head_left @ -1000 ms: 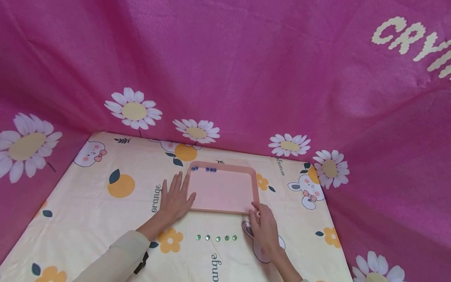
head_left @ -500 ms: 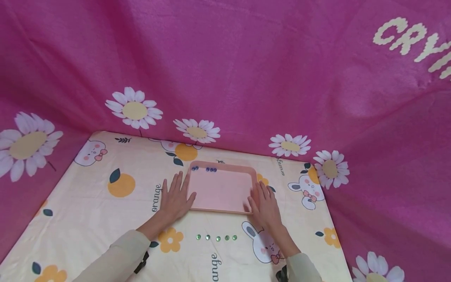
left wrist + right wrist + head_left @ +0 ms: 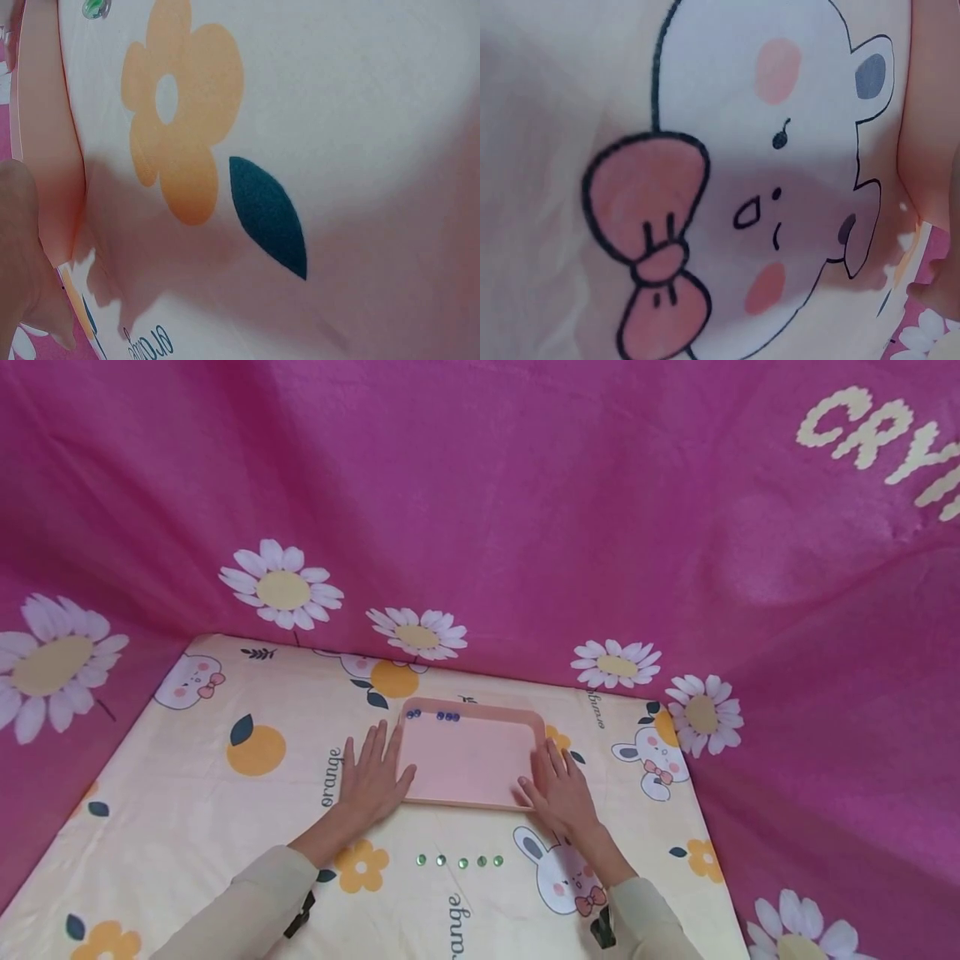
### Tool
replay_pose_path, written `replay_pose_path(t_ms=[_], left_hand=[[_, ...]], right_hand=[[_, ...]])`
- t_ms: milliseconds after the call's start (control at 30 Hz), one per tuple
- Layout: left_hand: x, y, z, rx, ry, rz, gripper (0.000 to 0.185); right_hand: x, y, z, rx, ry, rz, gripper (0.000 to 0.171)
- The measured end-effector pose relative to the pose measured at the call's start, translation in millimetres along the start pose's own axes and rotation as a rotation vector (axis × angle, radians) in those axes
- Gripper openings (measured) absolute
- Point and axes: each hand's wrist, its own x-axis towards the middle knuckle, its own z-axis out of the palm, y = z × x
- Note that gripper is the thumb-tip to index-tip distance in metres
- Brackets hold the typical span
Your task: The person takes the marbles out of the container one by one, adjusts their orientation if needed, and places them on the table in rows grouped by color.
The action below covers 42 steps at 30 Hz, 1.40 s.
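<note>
A shallow pink tray lies on the patterned cloth between my two hands in the head view. My left hand rests against its left side with the fingers spread and straight. On the opposite side, my right hand touches the right wall, fingers extended and thumb over the near corner. Two blue gems and three more blue gems sit in the tray along its far wall. Both wrist views catch the tray's outer wall at the edge, each with part of a hand beside it.
Several green gems lie in a row on the cloth, nearer to me than the tray. One green gem shows at the top of the left wrist view. A magenta curtain with daisies hangs behind the table.
My right hand has gone from gripping the tray's near right corner to lying straight-fingered along its right wall. The left hand, tray and gems keep their places; the head view shifts slightly.
</note>
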Motion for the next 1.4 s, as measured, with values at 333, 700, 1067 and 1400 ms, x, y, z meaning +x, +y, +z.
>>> replay_pose_path(t_ms=[333, 700, 1067, 1400], left_hand=[[0.6, 0.0, -0.2, -0.002, 0.016, 0.003, 0.081], [1.1, -0.3, 0.6, -0.002, 0.012, -0.002, 0.081], [1.7, -1.5, 1.3, -0.005, 0.003, 0.016, 0.081], [9.4, 0.2, -9.6, -0.128, 0.017, 0.036, 0.077]], right_hand=[[2, -3, -3, -0.009, -0.080, 0.045, 0.085], [3, -4, 0, -0.023, -0.110, 0.118, 0.091], [3, -4, -2, -0.041, -0.093, 0.088, 0.094], [1, -4, 3, -0.006, -0.084, 0.102, 0.094]])
